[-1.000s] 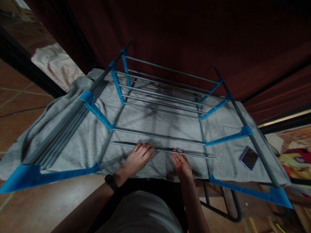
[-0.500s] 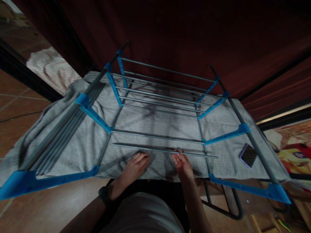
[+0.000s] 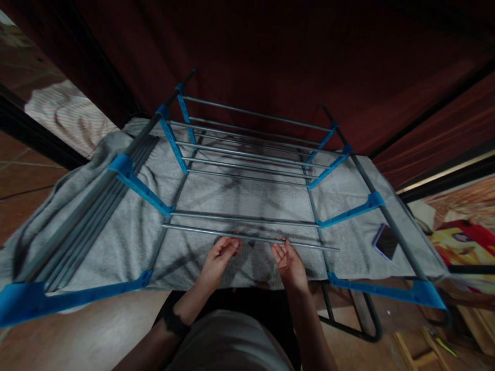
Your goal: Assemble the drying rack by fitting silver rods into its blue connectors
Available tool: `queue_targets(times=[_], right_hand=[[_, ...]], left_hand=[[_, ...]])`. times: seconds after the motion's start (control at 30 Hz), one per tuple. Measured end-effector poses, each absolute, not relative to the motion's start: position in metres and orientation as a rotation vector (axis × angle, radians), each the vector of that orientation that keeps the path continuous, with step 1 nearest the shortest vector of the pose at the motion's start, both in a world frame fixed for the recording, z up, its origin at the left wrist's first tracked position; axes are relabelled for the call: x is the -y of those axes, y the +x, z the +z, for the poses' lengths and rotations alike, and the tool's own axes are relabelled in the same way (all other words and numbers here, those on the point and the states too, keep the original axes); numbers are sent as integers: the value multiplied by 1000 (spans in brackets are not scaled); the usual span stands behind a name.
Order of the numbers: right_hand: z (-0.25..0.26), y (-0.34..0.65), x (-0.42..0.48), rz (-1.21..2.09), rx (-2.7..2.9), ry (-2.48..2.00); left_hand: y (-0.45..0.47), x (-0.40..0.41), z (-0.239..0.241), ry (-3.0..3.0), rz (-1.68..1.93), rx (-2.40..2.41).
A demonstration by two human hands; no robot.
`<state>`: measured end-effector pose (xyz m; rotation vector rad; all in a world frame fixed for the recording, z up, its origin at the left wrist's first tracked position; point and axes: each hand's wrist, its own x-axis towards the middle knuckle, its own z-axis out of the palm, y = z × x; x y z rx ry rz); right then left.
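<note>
A thin grey metal rod point(image 3: 255, 238) lies crosswise between my hands, just above the grey towel. My right hand point(image 3: 291, 264) pinches it right of its middle. The fingertips of my left hand point(image 3: 217, 260) close on the same rod left of its middle. Around it stands a rack frame of grey tubes with blue plastic brackets point(image 3: 144, 190). A fitted crossbar point(image 3: 247, 219) runs just beyond the held rod, between the left and right brackets point(image 3: 348, 210). Both ends of the held rod show free of the brackets.
Several loose rods point(image 3: 91, 221) lie along the frame's left side tube. On the right part of the towel point(image 3: 270, 203) rests a phone point(image 3: 385, 241). A dark red curtain point(image 3: 263, 56) hangs behind. A red and yellow package point(image 3: 464, 245) sits at far right.
My left hand has come from resting beside the rod to gripping it. The rod has shifted slightly left. The whole view has moved a little.
</note>
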<state>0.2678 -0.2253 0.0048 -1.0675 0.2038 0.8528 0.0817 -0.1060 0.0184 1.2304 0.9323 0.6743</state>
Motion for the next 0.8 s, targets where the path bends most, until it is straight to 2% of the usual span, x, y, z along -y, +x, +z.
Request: queue_targets(times=[0.13,0.57,0.8], right_hand=[[16,272,227,860,-217,-1056],[95,249,212,1023,-224,-738],[107,228,205,1416,42,-630]], left_hand=[[99,112,41,1113,682,-860],[124,118,132,1472,796,-625],[125,97,167,1718,1067,-668]])
